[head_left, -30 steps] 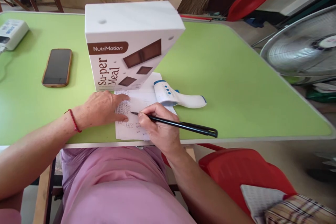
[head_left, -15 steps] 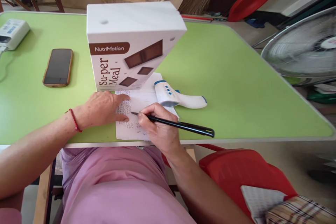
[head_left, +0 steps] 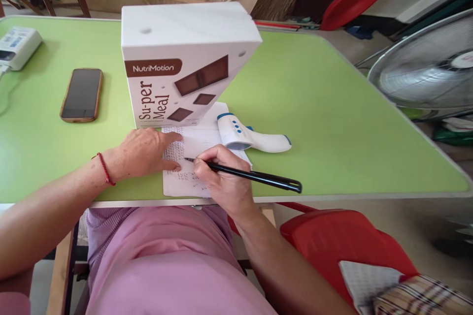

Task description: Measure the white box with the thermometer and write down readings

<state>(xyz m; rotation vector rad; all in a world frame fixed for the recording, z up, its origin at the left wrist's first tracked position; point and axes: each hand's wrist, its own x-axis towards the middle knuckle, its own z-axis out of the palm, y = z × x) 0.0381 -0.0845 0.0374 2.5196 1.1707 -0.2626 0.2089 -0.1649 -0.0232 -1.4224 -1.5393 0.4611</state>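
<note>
My right hand [head_left: 225, 177] grips a black pen [head_left: 254, 175], its tip at the handwritten lines on a white paper notebook [head_left: 185, 188]. Thumb and finger spread apart, my left hand [head_left: 146, 152] lies flat on the notebook's left edge. Right behind that hand a white NutriMotion box [head_left: 155, 54] stands upright, covering part of the pages. A white and blue infrared thermometer [head_left: 254, 137] rests across the right side of the notebook, just beyond my right hand.
The green table [head_left: 332, 123] carries a phone [head_left: 81, 94] and a white charger [head_left: 20, 47] with a cable at the left. A red chair [head_left: 347, 246] with paper and plaid cloth on it stands at the lower right. A fan [head_left: 428, 66] is beyond the right edge.
Nothing on the table has visibly moved. Both hands stay in place, with the pen tip at the same spot on the page.
</note>
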